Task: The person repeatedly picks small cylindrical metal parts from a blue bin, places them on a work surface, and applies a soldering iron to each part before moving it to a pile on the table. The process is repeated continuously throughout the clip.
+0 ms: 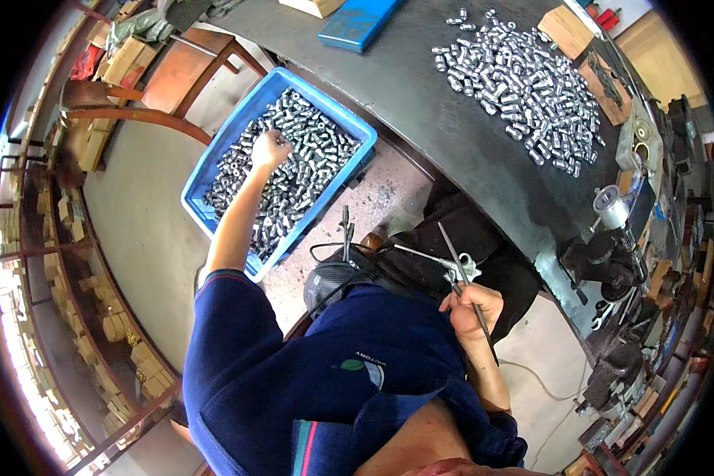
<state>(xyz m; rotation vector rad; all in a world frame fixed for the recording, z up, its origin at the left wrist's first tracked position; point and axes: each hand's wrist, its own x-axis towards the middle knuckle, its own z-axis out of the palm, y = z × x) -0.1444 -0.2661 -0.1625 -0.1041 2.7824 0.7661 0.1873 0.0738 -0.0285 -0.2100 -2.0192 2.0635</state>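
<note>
The left hand (270, 149) reaches down into the blue rectangular plastic crate (214, 155), its fingers curled closed on the small silvery cylindrical metal parts (293, 170) that fill it; exactly how many it grips cannot be told. The crate sits on the floor, left of the dark curved-edged bench (420, 95), its far right corner close under the bench's rim. Bare pale floor lies open to the left of the crate, up to a reddish wooden chair (186, 75). The right hand (474, 308) is closed around a thin dark metal rod (464, 274), held right of the crate near the bench's lower edge. On the bench, well right of the crate, a loose heap of shiny metal cylinders (520, 87) spreads toward the far rim, beside a flat blue box (357, 22).
</note>
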